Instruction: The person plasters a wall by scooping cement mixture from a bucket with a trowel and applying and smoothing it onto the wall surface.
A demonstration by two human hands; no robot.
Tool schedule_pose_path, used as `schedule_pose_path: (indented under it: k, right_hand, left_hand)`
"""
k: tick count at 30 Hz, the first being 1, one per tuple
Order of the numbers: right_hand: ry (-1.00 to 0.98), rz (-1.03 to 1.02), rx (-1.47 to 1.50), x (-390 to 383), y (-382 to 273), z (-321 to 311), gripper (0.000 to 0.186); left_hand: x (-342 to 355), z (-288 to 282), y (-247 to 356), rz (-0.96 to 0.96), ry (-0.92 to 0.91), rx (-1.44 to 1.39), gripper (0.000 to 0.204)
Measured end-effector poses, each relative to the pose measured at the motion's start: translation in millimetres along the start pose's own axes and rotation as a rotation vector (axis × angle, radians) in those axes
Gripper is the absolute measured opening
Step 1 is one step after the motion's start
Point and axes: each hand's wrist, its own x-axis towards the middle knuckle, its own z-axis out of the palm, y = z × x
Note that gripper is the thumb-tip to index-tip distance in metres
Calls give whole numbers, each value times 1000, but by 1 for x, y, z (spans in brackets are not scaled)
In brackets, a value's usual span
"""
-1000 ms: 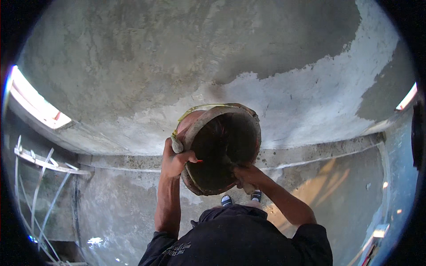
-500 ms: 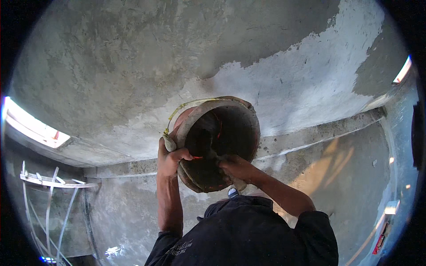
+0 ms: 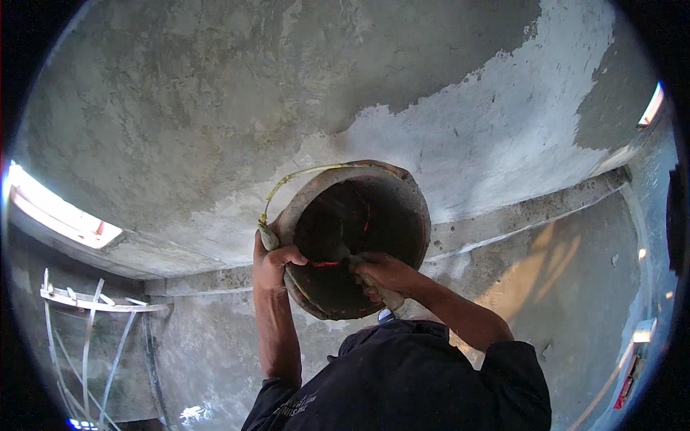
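Note:
A mortar-caked bucket (image 3: 420,208) with a dark inside is tilted so that its mouth faces me. My left hand (image 3: 273,266) is closed on the left side of its rim, thumb over the edge and fingers mostly hidden outside. Just above that hand is the pale grip of the bucket's yellowish wire handle (image 3: 287,177), which arcs over the top. At the mouth's lower right, my right hand (image 3: 384,274) is wrapped round a trowel-like hand tool (image 3: 390,298) with a thick pale handle. Its far end reaches into the bucket, where shadow hides its shape.
Ahead stands a grey plastered wall (image 3: 215,108) with a paler, whitish patch (image 3: 460,136). A ledge (image 3: 532,212) runs along its foot. At the left are a bright window opening (image 3: 61,208) and a frame of pale poles (image 3: 86,337). A red object (image 3: 627,388) lies far right.
The whole view has shifted slightly right. My right hand has turned a little at the bucket's mouth, showing more of its lower fingers. My left hand keeps its hold on the rim.

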Motion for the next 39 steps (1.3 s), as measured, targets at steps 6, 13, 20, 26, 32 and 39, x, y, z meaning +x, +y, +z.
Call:
schedule_pose_path:
  k: [6,13,20,26,32,39]
  right_hand:
    - [0,30,103,-4,-6,5,16]
    - [-40,9,75,-1,-5,2,18]
    - [71,19,-65,-15,-12,6,27]
    - [54,64,115,-52,-11,-5,28]
    - [214,52,-97,-93,-19,-7,19]
    - [176,-163,-132,-115,-18,-53,20]
  left_hand:
    - [-1,-3,1,-16,-18,50,59]
    - [-3,-3,4,34,-62,48,57]
    - [2,-11,-7,-11,18,-8,53]
    - [9,-8,-4,-91,17,-138,49]
    - [24,-7,-19,-102,61,-118,46]
    - [34,43,-24,-150,-11,-121,14]
